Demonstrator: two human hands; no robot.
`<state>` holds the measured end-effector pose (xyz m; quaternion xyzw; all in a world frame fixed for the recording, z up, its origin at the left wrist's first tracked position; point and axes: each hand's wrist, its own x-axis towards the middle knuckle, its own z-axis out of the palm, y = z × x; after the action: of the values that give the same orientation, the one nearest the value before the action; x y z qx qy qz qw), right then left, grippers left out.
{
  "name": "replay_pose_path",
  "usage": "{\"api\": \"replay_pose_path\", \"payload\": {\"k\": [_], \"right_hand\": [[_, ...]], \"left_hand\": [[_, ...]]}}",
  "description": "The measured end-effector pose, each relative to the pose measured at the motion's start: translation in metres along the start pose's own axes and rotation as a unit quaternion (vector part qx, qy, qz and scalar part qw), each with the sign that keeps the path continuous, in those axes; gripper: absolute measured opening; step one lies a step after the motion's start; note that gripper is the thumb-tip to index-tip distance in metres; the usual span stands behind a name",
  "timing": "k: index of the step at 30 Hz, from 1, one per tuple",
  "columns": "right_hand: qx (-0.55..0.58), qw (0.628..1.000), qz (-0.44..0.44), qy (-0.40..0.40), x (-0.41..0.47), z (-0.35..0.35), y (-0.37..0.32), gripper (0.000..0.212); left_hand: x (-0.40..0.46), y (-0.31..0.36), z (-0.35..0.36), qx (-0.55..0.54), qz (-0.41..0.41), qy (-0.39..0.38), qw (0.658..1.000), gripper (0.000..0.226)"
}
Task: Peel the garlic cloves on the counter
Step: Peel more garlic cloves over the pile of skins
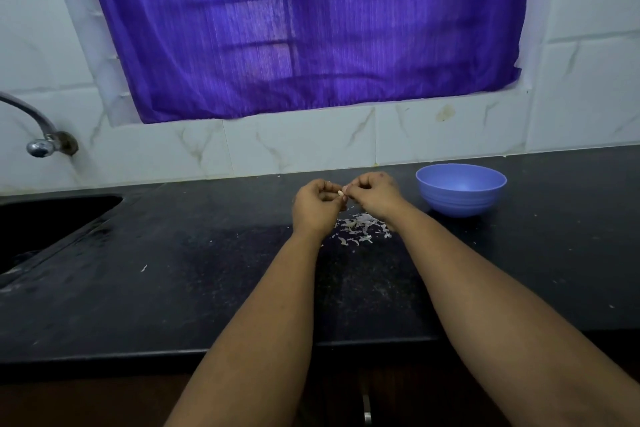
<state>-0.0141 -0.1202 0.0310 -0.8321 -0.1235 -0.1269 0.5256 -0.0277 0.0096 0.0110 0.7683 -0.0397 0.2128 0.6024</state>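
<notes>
Both hands are raised just above the black stone counter (173, 288), close together near its back edge. The left hand (317, 208) has its fingers curled inward, and the right hand (375, 196) likewise; between them they pinch a small pale garlic clove (340, 192), of which only a tip shows at the point where the fingertips meet. Which fingers bear on the clove cannot be told. Both forearms are bare and reach forward from the near edge of the counter.

Directly below the hands, on the counter, lies a scattered heap of thin whitish garlic skins (358, 227); a few stray flakes lie farther off to the left. A round blue plastic bowl (460, 189) stands upright on the counter, to the right of the right hand and apart from it; its contents cannot be seen.

At the left, a dark sink (41, 218) is set into the counter, with a curved metal tap (41, 139) fixed to the white marble-patterned wall tiles (294, 142) above it. A purple curtain (304, 28) covers the window behind.
</notes>
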Motion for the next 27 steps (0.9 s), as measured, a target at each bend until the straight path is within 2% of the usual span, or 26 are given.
{"api": "replay_pose_path", "payload": {"k": [5,10,14,21,25,27], "right_hand": [[-0.003,1.0,-0.012,-0.009,0.002,0.002,0.0,0.019],[-0.025,1.0,-0.017,-0.005,0.005,0.004,-0.001,0.022],[-0.055,0.998,-0.022,-0.016,0.004,0.004,-0.003,0.014],[-0.073,0.997,-0.001,-0.026,0.003,0.004,-0.001,0.018],[-0.015,1.0,-0.007,0.013,0.005,-0.002,-0.001,0.012],[-0.024,0.999,-0.009,0.039,0.005,-0.007,0.0,0.008]], "left_hand": [[-0.002,0.001,0.002,-0.051,-0.008,0.008,0.999,0.012],[-0.003,0.005,0.003,-0.15,-0.023,0.006,0.988,0.005],[-0.004,0.005,0.003,-0.202,-0.021,-0.003,0.979,0.005],[-0.002,0.004,0.004,-0.229,-0.023,-0.011,0.973,0.014],[-0.001,0.002,0.004,-0.229,-0.038,-0.011,0.973,0.016],[0.0,0.003,0.004,-0.231,-0.041,-0.007,0.972,0.017]]}}
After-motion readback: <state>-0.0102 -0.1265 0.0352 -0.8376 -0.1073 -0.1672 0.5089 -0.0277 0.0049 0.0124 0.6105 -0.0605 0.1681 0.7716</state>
